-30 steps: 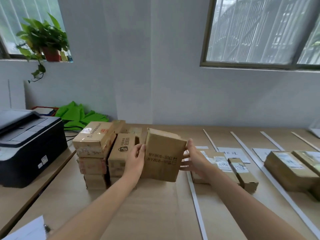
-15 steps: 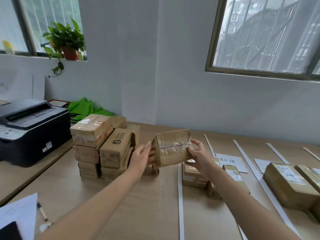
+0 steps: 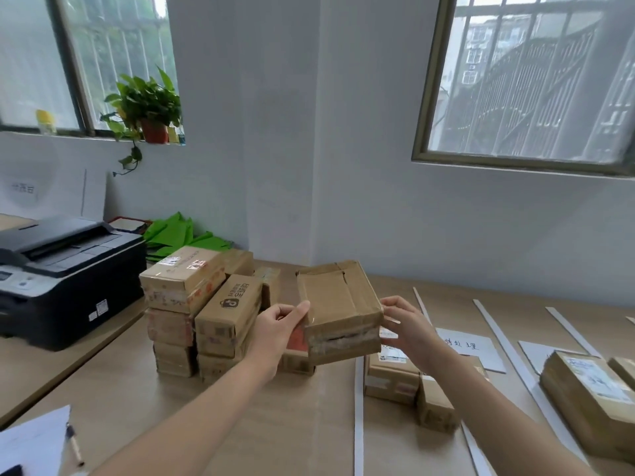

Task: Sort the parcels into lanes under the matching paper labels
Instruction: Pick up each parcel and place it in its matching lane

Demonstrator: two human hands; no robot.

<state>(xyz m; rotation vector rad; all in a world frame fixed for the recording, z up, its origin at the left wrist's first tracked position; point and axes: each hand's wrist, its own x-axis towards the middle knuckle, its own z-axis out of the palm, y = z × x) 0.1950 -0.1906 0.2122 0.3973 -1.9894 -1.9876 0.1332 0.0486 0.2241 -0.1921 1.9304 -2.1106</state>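
Note:
A taped brown cardboard parcel [image 3: 338, 309] is held in the air above the table, its taped top face tilted toward me. My left hand [image 3: 278, 329] grips its left side and my right hand [image 3: 407, 324] grips its right side. Stacks of unsorted parcels [image 3: 202, 304] stand on the table to the left of it. White strips [image 3: 358, 417] divide the table into lanes. In the lane under my right forearm lie two small parcels [image 3: 395, 376] below a handwritten paper label [image 3: 469, 347]. A larger labelled parcel [image 3: 587, 389] lies in the lane further right.
A black printer [image 3: 65, 276] sits on a side desk at the left. Green bags [image 3: 178, 235] lie behind the stacks by the wall. Papers and a pen [image 3: 74, 444] lie at the table's near left corner. A potted plant [image 3: 147, 104] stands on the windowsill.
Both hands have turned the parcel over from its printed face to its taped face and lifted it slightly. My view has swung up and to the left.

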